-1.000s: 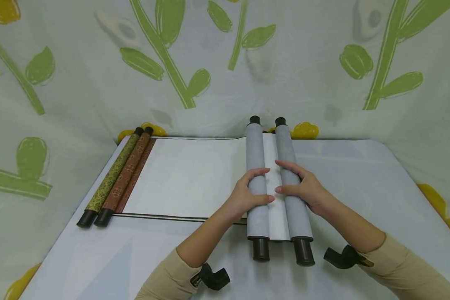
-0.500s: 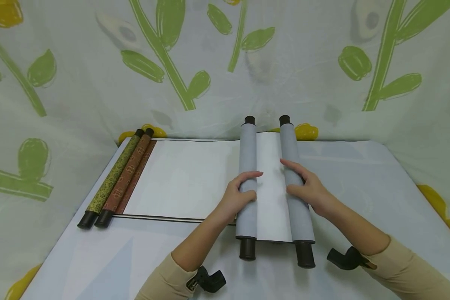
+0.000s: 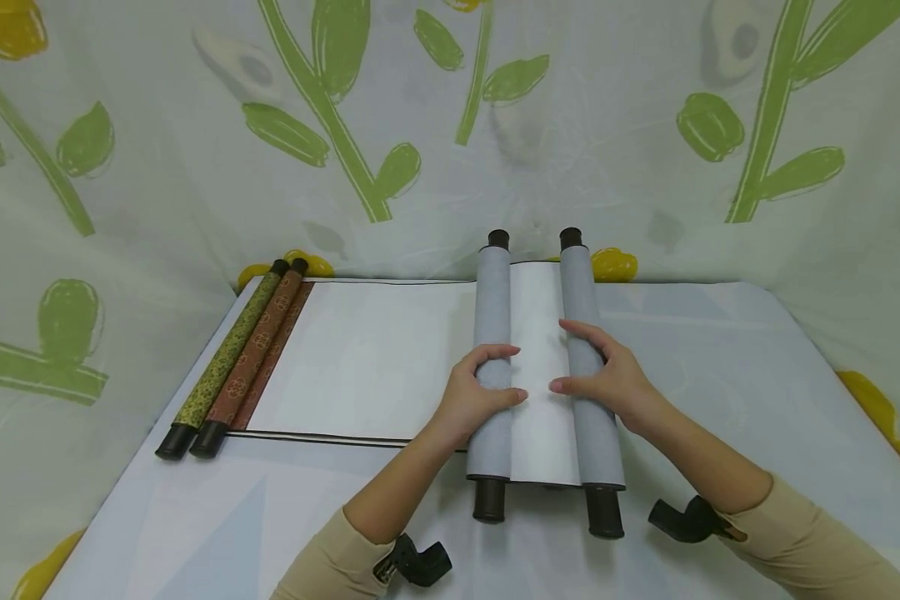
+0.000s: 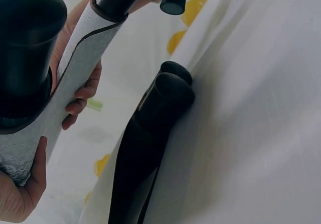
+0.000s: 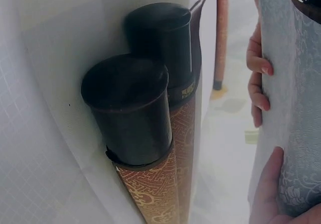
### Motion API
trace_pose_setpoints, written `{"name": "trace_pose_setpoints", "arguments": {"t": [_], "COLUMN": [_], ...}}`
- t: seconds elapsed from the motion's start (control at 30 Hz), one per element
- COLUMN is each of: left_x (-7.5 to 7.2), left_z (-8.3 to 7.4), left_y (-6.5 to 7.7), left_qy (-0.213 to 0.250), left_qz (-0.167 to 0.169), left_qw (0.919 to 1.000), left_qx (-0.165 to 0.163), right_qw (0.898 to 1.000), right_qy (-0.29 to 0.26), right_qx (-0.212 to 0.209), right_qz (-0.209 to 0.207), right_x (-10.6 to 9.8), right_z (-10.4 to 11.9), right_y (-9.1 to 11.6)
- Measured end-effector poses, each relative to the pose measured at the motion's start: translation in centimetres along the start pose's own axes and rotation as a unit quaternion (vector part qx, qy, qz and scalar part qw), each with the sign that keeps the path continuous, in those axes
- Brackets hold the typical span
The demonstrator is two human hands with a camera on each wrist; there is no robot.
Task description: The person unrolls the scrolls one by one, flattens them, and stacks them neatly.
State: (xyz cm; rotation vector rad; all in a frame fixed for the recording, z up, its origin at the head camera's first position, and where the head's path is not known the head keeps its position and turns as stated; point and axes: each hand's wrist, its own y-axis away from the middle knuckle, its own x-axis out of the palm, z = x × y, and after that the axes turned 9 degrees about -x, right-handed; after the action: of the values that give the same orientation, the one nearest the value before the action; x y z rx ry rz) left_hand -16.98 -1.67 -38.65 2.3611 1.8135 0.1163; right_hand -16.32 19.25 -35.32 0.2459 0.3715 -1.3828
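My left hand (image 3: 474, 404) grips the left roller (image 3: 492, 308) of a grey-blue hanging scroll, and my right hand (image 3: 617, 382) grips its right roller (image 3: 579, 287). Both rollers have black end knobs. Between them a strip of white scroll paper (image 3: 537, 333) shows, with both thumbs reaching over onto it. The wrist views show the scroll raised off the table, with fingers wrapped around its grey patterned cloth (image 5: 301, 128). In the left wrist view a large black knob (image 4: 27, 48) fills the upper left.
At the table's left lie a green patterned roller (image 3: 228, 358) and a reddish-brown patterned roller (image 3: 251, 358), beside a spread white sheet (image 3: 375, 350). Black-capped red brocade rollers (image 5: 145, 189) lie below the held scroll. A leaf-patterned curtain (image 3: 607, 167) hangs behind the table (image 3: 720, 375).
My left hand has moved left with its roller, widening the white strip between the rollers. Since half a second ago, both thumbs have stretched further over the paper.
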Motion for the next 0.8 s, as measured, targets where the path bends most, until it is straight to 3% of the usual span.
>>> {"name": "trace_pose_setpoints", "arguments": {"t": [0.3, 0.5, 0.8], "left_x": [-0.4, -0.9, -1.6], "left_z": [-0.2, -0.4, -0.4], "left_y": [-0.1, 0.0, 0.1], "left_qy": [-0.027, -0.045, -0.067], "left_qz": [0.002, 0.001, -0.021], "left_qw": [0.9996, 0.9990, 0.9975], "left_qx": [0.009, -0.007, -0.012], "right_qw": [1.000, 1.000, 1.000], "right_qy": [-0.013, -0.020, -0.004], "right_qx": [0.009, 0.007, 0.013], "right_qz": [0.003, 0.004, 0.001], "right_x": [-0.3, -0.7, -0.8], "right_z": [-0.3, -0.4, -1.0], "right_y": [0.0, -0.1, -0.1]}}
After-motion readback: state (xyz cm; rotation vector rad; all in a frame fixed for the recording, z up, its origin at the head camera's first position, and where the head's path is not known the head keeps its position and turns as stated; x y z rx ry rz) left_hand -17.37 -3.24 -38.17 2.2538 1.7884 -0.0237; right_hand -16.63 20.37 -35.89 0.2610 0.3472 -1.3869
